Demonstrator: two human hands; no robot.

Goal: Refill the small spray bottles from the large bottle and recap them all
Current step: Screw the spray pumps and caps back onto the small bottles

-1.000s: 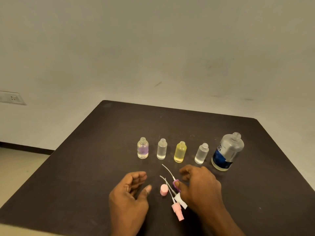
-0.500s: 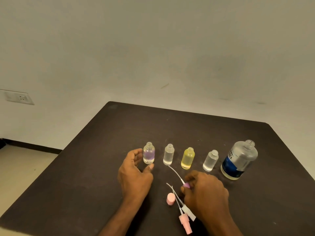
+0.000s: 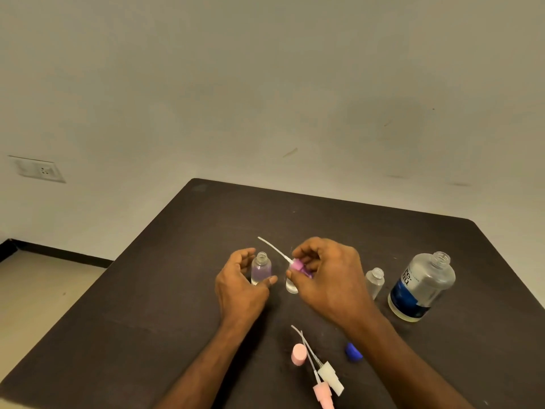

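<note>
My left hand curls around the small purple-tinted bottle, which stands upright and uncapped on the dark table. My right hand pinches a purple spray cap, lifted off the table, its white dip tube pointing up and left above the bottle. A clear small bottle is mostly hidden behind my right hand. Another clear small bottle stands uncapped to the right. The large bottle with a blue label is open at far right.
Near the front edge lie a pink cap, a white spray cap, a pink spray cap with dip tubes, and a blue cap. A wall socket sits at left; the table's left edge drops to the floor.
My right hand lifted the purple spray cap off the table and carried it toward the purple bottle. My left hand closed around that bottle. The yellow bottle is now hidden behind my right hand.
</note>
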